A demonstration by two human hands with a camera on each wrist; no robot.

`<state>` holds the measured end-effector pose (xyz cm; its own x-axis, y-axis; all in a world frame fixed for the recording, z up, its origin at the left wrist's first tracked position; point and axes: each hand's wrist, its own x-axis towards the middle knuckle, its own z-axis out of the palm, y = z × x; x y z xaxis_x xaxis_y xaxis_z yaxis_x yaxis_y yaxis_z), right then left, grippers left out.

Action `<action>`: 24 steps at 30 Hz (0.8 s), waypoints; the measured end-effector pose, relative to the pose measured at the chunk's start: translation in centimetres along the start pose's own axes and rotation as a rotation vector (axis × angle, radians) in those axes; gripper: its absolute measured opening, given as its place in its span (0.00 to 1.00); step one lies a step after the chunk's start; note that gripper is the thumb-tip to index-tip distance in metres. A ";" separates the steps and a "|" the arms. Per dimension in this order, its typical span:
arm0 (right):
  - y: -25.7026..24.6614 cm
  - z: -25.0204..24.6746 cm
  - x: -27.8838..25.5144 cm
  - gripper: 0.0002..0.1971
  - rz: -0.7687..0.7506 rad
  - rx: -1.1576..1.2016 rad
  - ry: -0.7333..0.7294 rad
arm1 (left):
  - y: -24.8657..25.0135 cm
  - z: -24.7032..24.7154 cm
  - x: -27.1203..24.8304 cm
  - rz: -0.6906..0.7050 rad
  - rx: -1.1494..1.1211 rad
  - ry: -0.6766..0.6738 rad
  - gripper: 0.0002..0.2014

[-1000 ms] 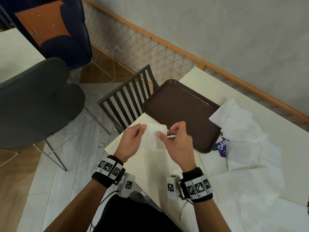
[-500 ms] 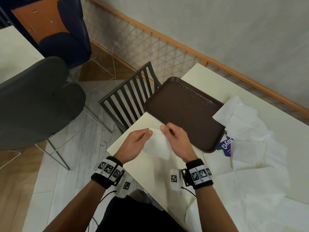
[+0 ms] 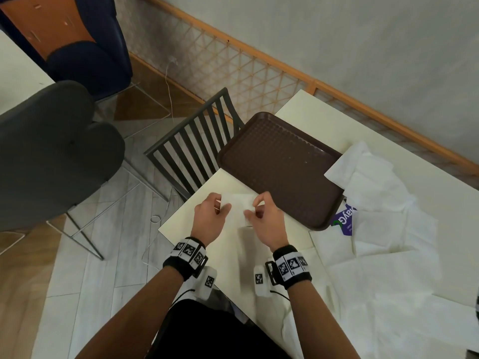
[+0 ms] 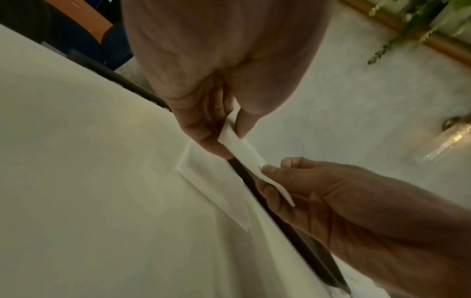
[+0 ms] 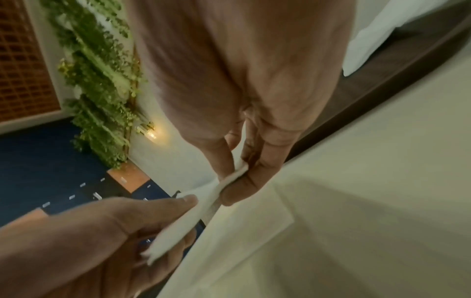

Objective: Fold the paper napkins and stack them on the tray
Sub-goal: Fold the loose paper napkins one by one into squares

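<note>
Now the folded napkin point(image 3: 237, 207) is pinched by the left hand point(image 3: 210, 218) and right hand point(image 3: 264, 221), over the table's point(image 3: 324, 120) near-left corner; the tray point(image 3: 280, 167) lies just beyond, nearer the right hand.

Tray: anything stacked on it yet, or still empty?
Empty. The brown tray shows only bare textured surface; the one folded napkin is pinched between left hand and right hand, short of it.

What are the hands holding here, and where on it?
Both hands pinch one folded paper napkin: left hand at its left edge, right hand at its right edge.
</note>
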<state>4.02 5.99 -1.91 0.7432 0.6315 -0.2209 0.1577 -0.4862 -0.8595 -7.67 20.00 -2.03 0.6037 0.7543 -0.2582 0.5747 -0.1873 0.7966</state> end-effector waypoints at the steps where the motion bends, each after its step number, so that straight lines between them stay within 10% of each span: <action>1: 0.2 0.2 0.4 0.12 0.000 -0.044 -0.005 | -0.1 0.2 0.3 -0.010 0.010 -0.007 0.08; 12: 0.8 -2.2 -0.5 0.08 -0.109 -0.469 -0.085 | -0.7 2.8 -0.5 0.216 0.523 0.104 0.19; 19: 6.1 -12.1 -4.7 0.28 -0.126 -0.954 -0.514 | -0.4 5.9 -7.2 0.314 0.256 -0.070 0.06; 24: 7.7 -13.6 -4.9 0.15 -0.208 -0.951 -0.534 | -0.2 10.4 -11.5 0.200 0.169 -0.170 0.19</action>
<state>10.39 -9.06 -1.16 0.3050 0.8224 -0.4802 0.8515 -0.4613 -0.2492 -9.01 4.79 -4.92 0.7894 0.5788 -0.2045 0.5105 -0.4340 0.7423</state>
